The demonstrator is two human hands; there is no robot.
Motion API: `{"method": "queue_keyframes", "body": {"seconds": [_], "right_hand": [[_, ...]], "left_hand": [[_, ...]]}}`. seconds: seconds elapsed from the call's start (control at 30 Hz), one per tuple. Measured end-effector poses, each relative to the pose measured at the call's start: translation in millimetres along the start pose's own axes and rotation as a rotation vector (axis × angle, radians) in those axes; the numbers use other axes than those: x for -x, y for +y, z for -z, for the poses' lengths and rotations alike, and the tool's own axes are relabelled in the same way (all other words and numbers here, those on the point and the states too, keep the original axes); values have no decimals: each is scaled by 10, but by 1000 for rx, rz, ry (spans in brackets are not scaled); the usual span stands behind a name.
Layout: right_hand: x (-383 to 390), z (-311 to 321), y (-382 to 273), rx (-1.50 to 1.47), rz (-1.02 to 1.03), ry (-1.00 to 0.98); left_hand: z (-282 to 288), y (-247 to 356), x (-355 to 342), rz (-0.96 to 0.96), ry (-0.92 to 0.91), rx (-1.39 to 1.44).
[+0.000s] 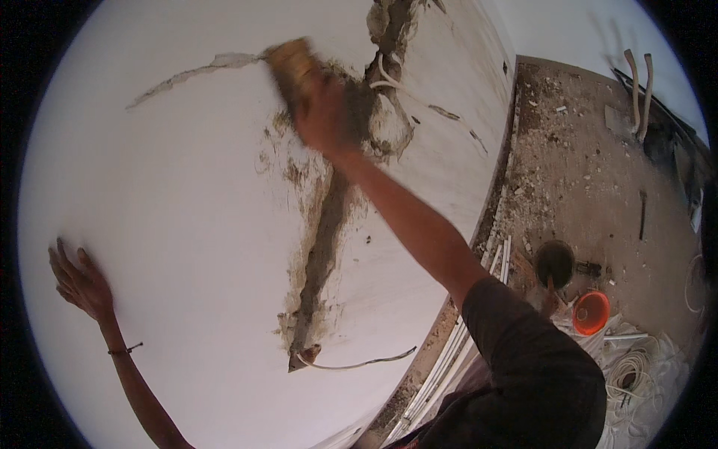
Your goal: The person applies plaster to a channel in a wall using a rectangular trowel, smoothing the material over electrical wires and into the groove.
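Up near 11 o'clock, the right hand [327, 112] grips a brown block [288, 61] at the white wall [187, 194], all blurry. Near 9 o'clock the left hand [84, 284] is open, fingers spread. A rough grey strip [323, 239] runs from 12 down to 7. At 4 o'clock sits an orange bucket [591, 313]

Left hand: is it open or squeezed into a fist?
Open: the left hand has its fingers spread apart over the white wall, not curled up.
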State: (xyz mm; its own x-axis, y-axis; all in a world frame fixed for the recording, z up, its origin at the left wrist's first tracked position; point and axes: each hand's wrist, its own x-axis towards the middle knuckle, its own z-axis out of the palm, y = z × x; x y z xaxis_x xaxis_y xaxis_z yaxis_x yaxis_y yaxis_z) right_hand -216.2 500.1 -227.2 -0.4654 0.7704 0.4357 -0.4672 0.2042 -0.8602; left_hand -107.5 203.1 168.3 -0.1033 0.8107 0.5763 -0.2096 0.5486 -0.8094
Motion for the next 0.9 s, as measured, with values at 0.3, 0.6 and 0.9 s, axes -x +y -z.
{"method": "queue_keyframes", "body": {"seconds": [0.3, 0.6, 0.9], "right_hand": [[617, -82, -515, -117, 201, -228], [384, -77, -157, 53, 108, 16], [-357, 149, 349, 14, -212, 140]], "left_hand": [[-4, -95, 17, 53, 6, -40], [44, -13, -21, 10, 35, 2], [-14, 60, -33, 17, 48, 25]]}}
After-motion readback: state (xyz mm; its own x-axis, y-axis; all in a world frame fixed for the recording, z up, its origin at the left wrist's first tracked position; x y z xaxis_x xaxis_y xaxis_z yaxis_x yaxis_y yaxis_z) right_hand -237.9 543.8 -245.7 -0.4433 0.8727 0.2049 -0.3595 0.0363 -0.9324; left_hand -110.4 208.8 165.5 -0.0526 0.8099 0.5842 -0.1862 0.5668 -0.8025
